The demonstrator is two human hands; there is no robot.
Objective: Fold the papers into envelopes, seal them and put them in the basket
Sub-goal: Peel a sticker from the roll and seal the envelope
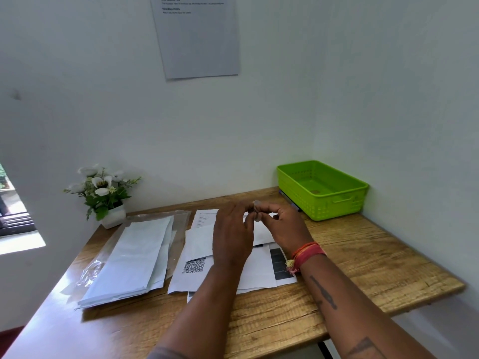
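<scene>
Grainy matt wood worktop (363, 257); glossy perforated green plastic basket (322, 203) at two o'clock; matt white papers (228, 255) centre; shiny clear plastic sleeve (178, 226) under white envelopes (129, 257) at nine o'clock.

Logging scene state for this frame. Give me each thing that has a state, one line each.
green basket: upright, no envelopes inside.
stack of envelopes: lying flat on clear plastic wrap.
printed papers: overlapping, flat on table.
left hand: raised over papers, fingers relaxed.
right hand: pinching a small translucent piece, cannot tell what.
flower pot: upright.
</scene>
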